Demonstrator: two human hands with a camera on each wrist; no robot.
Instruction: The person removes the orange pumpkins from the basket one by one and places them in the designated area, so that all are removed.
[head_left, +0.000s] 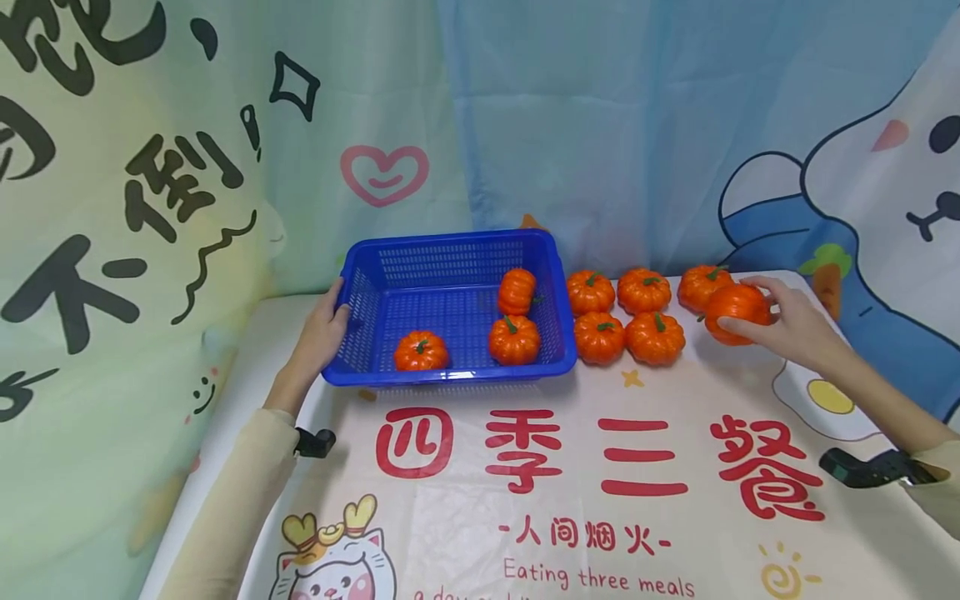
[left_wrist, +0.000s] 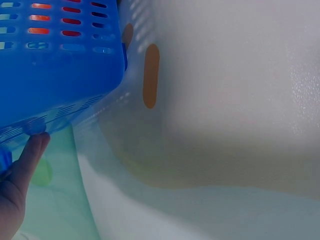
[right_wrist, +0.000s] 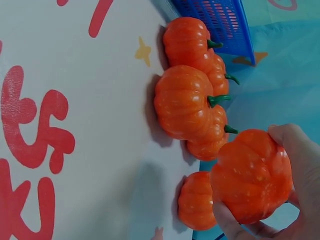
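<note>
My right hand [head_left: 798,329] grips an orange toy pumpkin [head_left: 737,312] at the right end of the pumpkin group. In the right wrist view this pumpkin [right_wrist: 250,175] sits between thumb and fingers, its ribbed surface towards the camera. Just behind it is another pumpkin [head_left: 701,286] on the table. My left hand [head_left: 324,329] holds the left side of a blue plastic basket [head_left: 450,377]. The left wrist view shows the thumb [left_wrist: 31,160] against the basket's outer wall; the other fingers are mostly hidden. Three pumpkins lie inside, one of them a tipped pumpkin [head_left: 517,291].
Several pumpkins stand in two rows right of the basket, including a front pumpkin [head_left: 656,340] and a back pumpkin [head_left: 590,292]. A printed cloth [head_left: 585,454] covers the table. Behind it hangs a patterned curtain [head_left: 555,125].
</note>
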